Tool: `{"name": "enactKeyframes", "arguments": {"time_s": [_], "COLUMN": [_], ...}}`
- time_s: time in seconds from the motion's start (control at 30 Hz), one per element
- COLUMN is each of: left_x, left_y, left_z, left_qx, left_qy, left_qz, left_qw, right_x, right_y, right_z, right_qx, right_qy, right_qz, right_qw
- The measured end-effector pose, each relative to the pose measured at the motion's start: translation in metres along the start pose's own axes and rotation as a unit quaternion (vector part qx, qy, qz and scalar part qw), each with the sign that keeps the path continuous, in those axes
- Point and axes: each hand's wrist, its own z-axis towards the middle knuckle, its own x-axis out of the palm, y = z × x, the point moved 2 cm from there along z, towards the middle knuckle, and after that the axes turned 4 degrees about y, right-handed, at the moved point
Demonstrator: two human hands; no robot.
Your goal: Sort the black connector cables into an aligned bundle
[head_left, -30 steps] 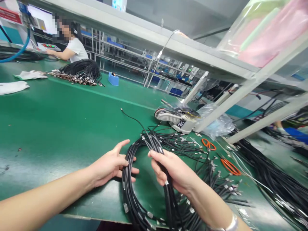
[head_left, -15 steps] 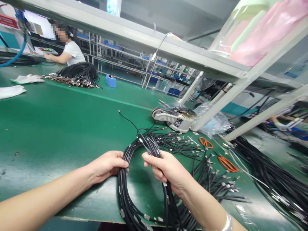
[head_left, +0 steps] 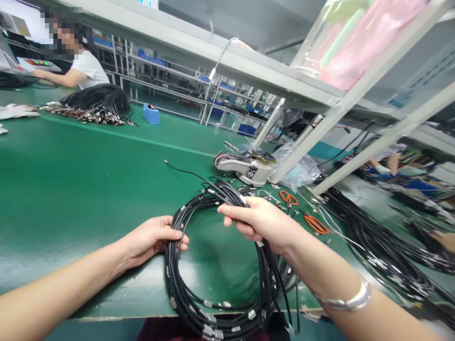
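Note:
A thick coil of black cables point(head_left: 173, 279) with small silver metal fittings hangs in a ring between my hands, its lower part over the table's front edge. My left hand point(head_left: 155, 239) grips the ring's left side, thumb on top and fingertips showing inside the loop. Wrapped round the upper right of the bundle is my right hand point(head_left: 259, 220), with a silver bracelet on that wrist. One thin cable end with a small metal tip point(head_left: 166, 162) sticks out to the upper left over the green table point(head_left: 88, 189).
Two orange-handled tools point(head_left: 316, 224) lie right of the coil. Behind it stands a grey-white tape dispenser point(head_left: 245, 166) near a shelf post point(head_left: 355, 118). More black cables point(head_left: 359, 218) lie at right, another pile point(head_left: 99, 104) at back left by a seated person. A blue holder point(head_left: 151, 114) stands nearby.
My right hand has moved right and slightly up with the cables, widening the coil into a rounder ring. The loose cable ends behind it have been drawn in. The view has shifted too.

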Motion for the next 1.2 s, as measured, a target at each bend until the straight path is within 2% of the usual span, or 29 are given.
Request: {"name": "enactKeyframes", "arguments": {"time_s": [0.17,0.3,0.4,0.53,0.63,0.73,0.87,1.07,1.2], "left_x": [-0.004,-0.006,-0.005,-0.005,-0.005,-0.004,-0.002,0.002,0.007], "left_y": [0.002,0.003,0.002,0.003,0.004,0.004,0.004,0.007,0.009], "left_z": [0.002,0.004,0.004,0.005,0.005,0.006,0.006,0.006,0.003], "left_qx": [-0.004,0.002,0.009,0.011,0.012,0.019,0.042,0.065,0.064], "left_qy": [0.022,0.011,0.010,0.010,0.016,0.034,0.029,-0.020,-0.029], "left_qz": [0.006,0.002,0.001,0.003,0.007,0.014,0.016,-0.001,-0.026], "left_qw": [1.000,1.000,1.000,1.000,1.000,0.999,0.999,0.998,0.997], "right_x": [-0.004,0.013,0.018,0.020,0.037,0.058,0.073,0.080,0.072], "right_y": [0.000,-0.009,-0.007,-0.010,-0.027,-0.046,-0.058,-0.065,-0.058], "right_z": [0.003,0.006,0.006,0.004,0.004,0.006,0.011,0.016,0.013], "right_qx": [-0.042,0.026,0.042,0.032,0.065,0.095,0.080,0.052,0.045], "right_qy": [-0.018,0.029,0.040,0.029,0.068,0.090,0.092,0.092,0.069], "right_qz": [0.072,-0.046,-0.125,-0.158,-0.181,-0.158,-0.111,-0.025,-0.011], "right_qw": [0.996,0.998,0.990,0.986,0.979,0.979,0.986,0.994,0.997]}}
